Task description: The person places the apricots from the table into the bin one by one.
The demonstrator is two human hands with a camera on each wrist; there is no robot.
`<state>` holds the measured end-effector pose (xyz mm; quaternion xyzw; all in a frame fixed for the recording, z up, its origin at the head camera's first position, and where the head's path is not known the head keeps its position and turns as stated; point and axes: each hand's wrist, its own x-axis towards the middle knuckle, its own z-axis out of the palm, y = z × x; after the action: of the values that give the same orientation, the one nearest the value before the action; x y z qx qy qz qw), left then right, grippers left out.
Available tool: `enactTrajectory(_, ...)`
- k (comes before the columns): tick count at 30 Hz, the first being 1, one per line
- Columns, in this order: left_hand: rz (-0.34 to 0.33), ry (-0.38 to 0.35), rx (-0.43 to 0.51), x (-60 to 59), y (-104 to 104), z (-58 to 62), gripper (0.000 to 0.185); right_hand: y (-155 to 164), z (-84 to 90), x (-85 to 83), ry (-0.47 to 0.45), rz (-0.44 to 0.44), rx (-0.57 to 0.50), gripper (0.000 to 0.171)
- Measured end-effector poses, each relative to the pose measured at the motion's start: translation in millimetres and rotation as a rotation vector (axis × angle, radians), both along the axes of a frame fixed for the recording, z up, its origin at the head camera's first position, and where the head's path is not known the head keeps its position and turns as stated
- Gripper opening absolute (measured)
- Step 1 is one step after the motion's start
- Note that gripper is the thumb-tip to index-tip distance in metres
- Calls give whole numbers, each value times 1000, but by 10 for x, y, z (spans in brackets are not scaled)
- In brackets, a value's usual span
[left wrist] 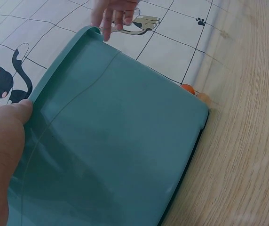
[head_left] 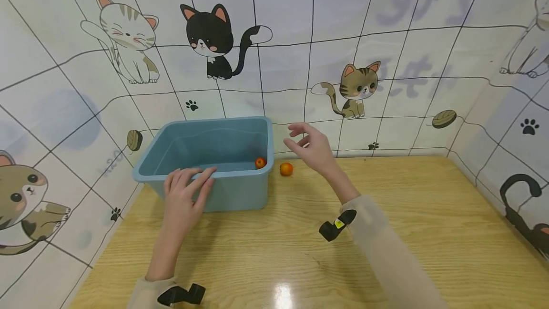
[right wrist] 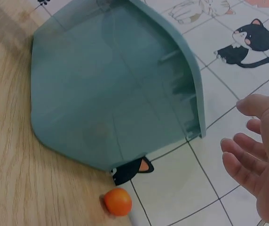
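Observation:
A light-blue plastic bin (head_left: 240, 193) stands upright at the back left of the table. My left hand (head_left: 182, 200) grips its near rim, fingers over the edge and thumb on the outer side. One small orange-red fruit (head_left: 260, 162) lies inside, in the bin's right corner. Just outside the right wall sits another small round orange fruit (head_left: 286, 169), resting on the table by the backdrop. Above and to the right of that fruit hovers my right hand (head_left: 315, 149), fingers loosely bent with nothing between them. The right wrist view shows the outer fruit (right wrist: 118, 202) below the hand.
The wood-grain table (head_left: 386, 232) extends to the front and right. A white cloth backdrop (head_left: 283, 61) with a grid and cartoon cats rises behind the table and along both sides, close behind the bin.

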<state>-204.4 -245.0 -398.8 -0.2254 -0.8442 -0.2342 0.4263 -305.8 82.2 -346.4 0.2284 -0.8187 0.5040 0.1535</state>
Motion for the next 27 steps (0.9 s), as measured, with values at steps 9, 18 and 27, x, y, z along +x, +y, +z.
enactTrajectory(9, 1, -5, -2, 6, 22, 5, 35, 200, -166, -142, -81, -55, 15, 37)
enactTrajectory(18, 6, 2, 3, -1, 17, -8, 38, 254, -382, -261, -175, -76, 110, 41)
enactTrajectory(27, 5, 14, -1, 3, 19, -4, 41, 266, -597, -321, -207, -71, 131, 42)
